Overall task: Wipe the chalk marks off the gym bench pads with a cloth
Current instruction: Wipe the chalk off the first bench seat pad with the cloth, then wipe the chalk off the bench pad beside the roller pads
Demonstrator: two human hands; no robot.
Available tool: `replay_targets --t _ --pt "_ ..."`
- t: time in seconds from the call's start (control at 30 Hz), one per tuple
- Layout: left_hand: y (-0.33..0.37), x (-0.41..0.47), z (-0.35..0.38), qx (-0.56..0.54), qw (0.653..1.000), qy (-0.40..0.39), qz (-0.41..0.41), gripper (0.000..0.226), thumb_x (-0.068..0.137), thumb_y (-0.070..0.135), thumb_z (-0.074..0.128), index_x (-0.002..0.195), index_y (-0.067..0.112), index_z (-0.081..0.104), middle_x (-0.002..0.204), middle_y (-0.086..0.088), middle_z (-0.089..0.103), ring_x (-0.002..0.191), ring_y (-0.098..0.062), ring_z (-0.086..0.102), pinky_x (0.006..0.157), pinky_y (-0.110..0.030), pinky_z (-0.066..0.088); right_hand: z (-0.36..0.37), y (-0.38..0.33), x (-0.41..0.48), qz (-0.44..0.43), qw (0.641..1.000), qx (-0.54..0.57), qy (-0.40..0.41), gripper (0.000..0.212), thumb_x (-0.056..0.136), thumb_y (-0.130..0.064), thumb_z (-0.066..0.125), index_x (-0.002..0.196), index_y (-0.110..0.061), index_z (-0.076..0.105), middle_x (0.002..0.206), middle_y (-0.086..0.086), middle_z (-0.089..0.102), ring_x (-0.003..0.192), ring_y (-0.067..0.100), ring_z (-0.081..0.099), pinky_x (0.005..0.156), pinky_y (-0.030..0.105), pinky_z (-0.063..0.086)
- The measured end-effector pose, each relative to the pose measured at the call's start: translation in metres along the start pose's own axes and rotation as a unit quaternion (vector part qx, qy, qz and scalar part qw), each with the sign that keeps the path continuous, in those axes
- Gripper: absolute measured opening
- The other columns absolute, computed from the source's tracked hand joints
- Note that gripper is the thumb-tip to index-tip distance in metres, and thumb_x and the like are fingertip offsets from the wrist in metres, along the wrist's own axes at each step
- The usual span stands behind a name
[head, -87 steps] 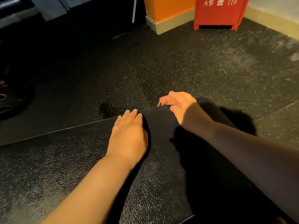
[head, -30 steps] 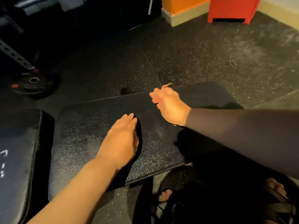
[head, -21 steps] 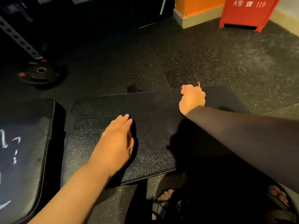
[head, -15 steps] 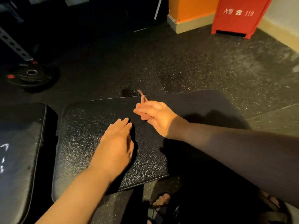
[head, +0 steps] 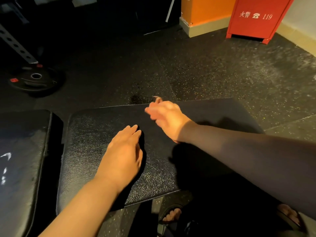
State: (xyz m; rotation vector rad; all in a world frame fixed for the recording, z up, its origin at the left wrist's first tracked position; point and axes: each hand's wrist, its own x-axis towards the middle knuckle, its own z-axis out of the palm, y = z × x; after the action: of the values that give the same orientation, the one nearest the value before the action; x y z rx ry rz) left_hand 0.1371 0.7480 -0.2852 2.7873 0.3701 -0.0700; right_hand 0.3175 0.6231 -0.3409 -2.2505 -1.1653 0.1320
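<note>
A black textured bench pad lies in front of me. My left hand rests flat on its middle, fingers straight. My right hand, blurred, is at the pad's far edge with its fingers curled round a small pinkish cloth; only a corner of the cloth pokes out. A second pad at the left carries white chalk marks. I see no chalk on the pad under my hands.
A weight plate lies on the speckled rubber floor at the left, beside a perforated steel upright. A red fire cabinet and an orange pillar stand at the back. Sandalled feet are below the pad.
My right hand has swept right and back left along the pad's far edge with the cloth. My left hand has stayed flat in the same spot.
</note>
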Motion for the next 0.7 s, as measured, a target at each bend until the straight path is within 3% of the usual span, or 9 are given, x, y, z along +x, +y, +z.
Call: replay_targets --t 0.07,0.1,0.2,0.27,0.4,0.47,0.53,0.6,0.7 --pt "-0.007 -0.005 -0.005 0.009 1.0 0.004 -0.002 0.052 0.098 0.017 0.047 0.15 0.012 0.044 0.16 -0.001 0.033 0.151 -0.02 0.023 0.123 -0.039 0.021 0.002 0.002 -0.009 -0.06 0.997 0.01 -0.043 0.046 0.096 -0.009 0.053 0.133 -0.034 0.061 0.142 -0.004 0.051 0.131 0.021 0.044 0.11 0.036 0.034" --pt "-0.012 -0.01 -0.008 0.012 1.0 0.006 -0.008 0.052 0.098 0.018 0.047 0.15 0.012 0.044 0.16 -0.001 0.033 0.15 -0.02 0.024 0.123 -0.04 0.022 0.002 0.01 -0.011 -0.02 0.999 0.011 -0.025 0.049 0.094 -0.012 0.054 0.133 -0.04 0.059 0.14 -0.005 0.052 0.129 0.02 0.046 0.112 0.035 0.036" --pt "-0.024 -0.029 -0.016 0.012 0.999 0.012 -0.031 0.052 0.1 0.02 0.045 0.152 0.016 0.04 0.162 0.002 0.028 0.152 -0.017 0.02 0.124 -0.037 0.019 -0.005 0.023 -0.014 0.304 0.948 0.026 0.085 0.049 0.089 -0.016 0.052 0.134 -0.033 0.055 0.137 0.007 0.051 0.125 0.031 0.049 0.106 0.043 0.043" --pt "-0.031 -0.042 -0.022 0.007 0.999 0.016 -0.036 0.054 0.101 0.021 0.043 0.154 0.018 0.035 0.164 0.005 0.023 0.153 -0.014 0.014 0.125 -0.033 0.012 0.004 -0.007 -0.016 0.399 0.912 0.002 0.09 0.047 0.088 -0.01 0.053 0.133 -0.023 0.054 0.138 0.013 0.045 0.126 0.035 0.043 0.1 0.042 0.04" --pt "-0.043 -0.07 -0.033 0.008 0.999 0.032 -0.037 0.056 0.101 0.019 0.042 0.156 0.017 0.031 0.165 0.003 0.019 0.153 -0.014 0.01 0.124 -0.025 0.003 0.042 -0.094 -0.016 0.134 0.989 0.023 0.053 0.036 0.091 -0.012 0.054 0.125 -0.022 0.06 0.131 0.008 0.049 0.115 0.03 0.052 0.089 0.04 0.047" --pt "-0.05 -0.083 -0.035 0.009 0.999 0.037 -0.029 0.056 0.098 0.014 0.044 0.154 0.013 0.034 0.164 -0.001 0.022 0.153 -0.017 0.014 0.124 -0.026 0.004 0.045 -0.118 -0.02 -0.006 0.997 0.082 0.002 0.039 0.095 -0.016 0.058 0.131 -0.031 0.058 0.139 -0.002 0.046 0.117 0.012 0.05 0.095 0.028 0.046" --pt "-0.057 -0.097 -0.038 0.008 0.999 0.04 -0.024 0.057 0.098 0.012 0.045 0.153 0.013 0.035 0.164 -0.002 0.022 0.153 -0.018 0.015 0.125 -0.027 0.005 0.036 -0.123 -0.025 -0.095 0.995 0.015 -0.022 0.055 0.095 -0.015 0.06 0.138 -0.047 0.049 0.138 -0.013 0.043 0.12 0.003 0.037 0.102 0.025 0.034" --pt "-0.063 -0.112 -0.042 0.003 0.998 0.05 -0.027 0.058 0.099 0.014 0.044 0.156 0.014 0.031 0.166 0.0 0.018 0.153 -0.017 0.011 0.123 -0.023 -0.002 0.031 -0.111 -0.022 0.012 0.997 -0.043 0.062 0.052 0.094 -0.021 0.063 0.133 -0.052 0.05 0.121 -0.008 0.05 0.118 0.015 0.046 0.096 0.034 0.041" --pt "-0.077 -0.139 -0.049 -0.001 0.997 0.069 -0.045 0.059 0.1 0.016 0.043 0.157 0.016 0.027 0.166 0.002 0.016 0.153 -0.016 0.01 0.115 -0.015 -0.012 0.036 -0.119 -0.013 0.349 0.926 -0.029 0.138 0.046 0.098 -0.023 0.059 0.142 -0.021 0.047 0.123 0.023 0.052 0.115 0.046 0.051 0.09 0.051 0.047"
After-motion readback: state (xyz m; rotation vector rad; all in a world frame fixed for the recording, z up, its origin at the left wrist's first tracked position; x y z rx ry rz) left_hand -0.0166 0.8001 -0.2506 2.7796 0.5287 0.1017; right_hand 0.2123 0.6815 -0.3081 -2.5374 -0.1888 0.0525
